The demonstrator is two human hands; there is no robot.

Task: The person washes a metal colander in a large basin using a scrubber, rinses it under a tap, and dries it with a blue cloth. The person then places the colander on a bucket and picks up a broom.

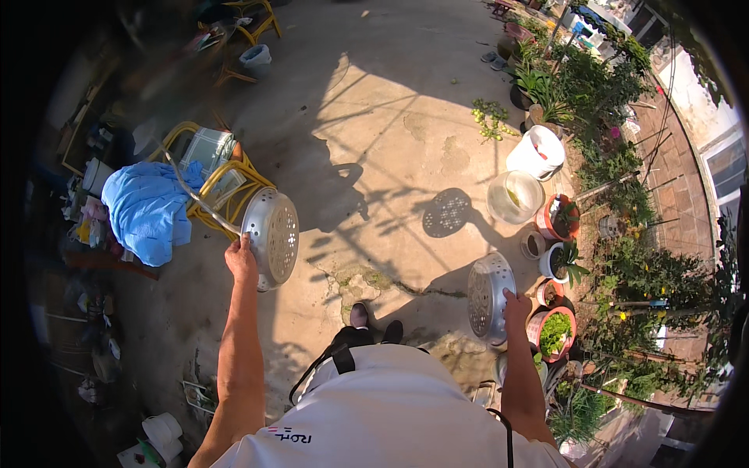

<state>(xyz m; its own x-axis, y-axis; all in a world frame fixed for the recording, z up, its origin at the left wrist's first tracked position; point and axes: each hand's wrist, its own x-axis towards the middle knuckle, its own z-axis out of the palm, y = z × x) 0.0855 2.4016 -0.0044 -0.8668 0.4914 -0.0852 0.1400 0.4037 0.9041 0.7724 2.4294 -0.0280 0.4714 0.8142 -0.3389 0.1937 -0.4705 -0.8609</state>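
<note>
My left hand (241, 257) grips the rim of a perforated metal steamer pan (279, 238), which is tilted on its side with its holed bottom turned inward. A second perforated metal steamer pan (488, 298) hangs from my right hand (518, 307), also on its side, its holed bottom facing left. Both pans are held apart, out to either side of my body, above the concrete ground. Just beyond the left-hand pan stands a yellow-framed chair (225, 175) with a light blue cloth (149, 210) beside it. The fingers behind each rim are partly hidden.
Along the right edge stand a white bucket (535, 152), a translucent tub (515, 197), potted plants (557, 217) and a planter with leafy greens (552, 333). Green fruits (493, 119) lie on the ground nearby. A lined bin (256, 57) stands at the upper left. Dense plants border the yard.
</note>
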